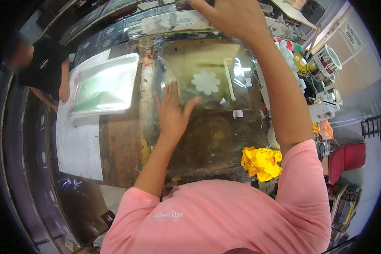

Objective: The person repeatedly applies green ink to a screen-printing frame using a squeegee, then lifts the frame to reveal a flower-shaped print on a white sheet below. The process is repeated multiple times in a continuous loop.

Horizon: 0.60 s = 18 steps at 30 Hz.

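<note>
One stained table [122, 146] under a clear sheet [190, 57], long axis seemingly left-right, mostly ahead and right of the left hand [172, 112], the nearer one: open, palm down, fingers spread at its left part, seemingly touching, gripping nothing. Right hand [233, 17] past the far edge, thumb out, fingers cut off, cannot tell grip. White flower shape [205, 82] within the sheet's outline, right of the left fingertips.

**Worktable [122, 146] around a white flower shape [205, 82]**

Just left of the flower shape, the left hand [173, 111] extends, thumb apart. Beyond it and rightward is the right hand [237, 20]. Farther left: clear sheets [106, 84], a co-worker [46, 63]. Nearer, rightward: crumpled yellow cloth [261, 163].
</note>
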Motion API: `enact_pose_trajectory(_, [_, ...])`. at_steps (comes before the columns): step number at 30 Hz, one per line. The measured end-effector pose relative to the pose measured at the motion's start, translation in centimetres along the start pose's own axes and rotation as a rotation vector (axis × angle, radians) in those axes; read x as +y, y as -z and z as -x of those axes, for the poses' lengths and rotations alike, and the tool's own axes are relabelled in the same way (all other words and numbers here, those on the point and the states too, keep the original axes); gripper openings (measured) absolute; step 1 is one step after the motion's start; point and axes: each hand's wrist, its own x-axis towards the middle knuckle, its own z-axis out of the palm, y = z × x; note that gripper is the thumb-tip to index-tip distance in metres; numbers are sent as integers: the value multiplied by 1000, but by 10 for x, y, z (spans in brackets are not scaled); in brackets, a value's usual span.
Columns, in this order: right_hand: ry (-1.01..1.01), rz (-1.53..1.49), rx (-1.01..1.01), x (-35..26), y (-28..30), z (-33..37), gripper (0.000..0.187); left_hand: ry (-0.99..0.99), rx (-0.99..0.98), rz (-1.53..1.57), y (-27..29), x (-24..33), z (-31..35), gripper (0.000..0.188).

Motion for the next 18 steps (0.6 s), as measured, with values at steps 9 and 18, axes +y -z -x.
enact_pose_trajectory(9, [17,-41,8,-20,8,12,46,340,229,27,107,-83,-6,43])
enact_pose_trajectory(18, [-38,103,-116,-26,2,1,48,367,376,-318,253,-292,26,49])
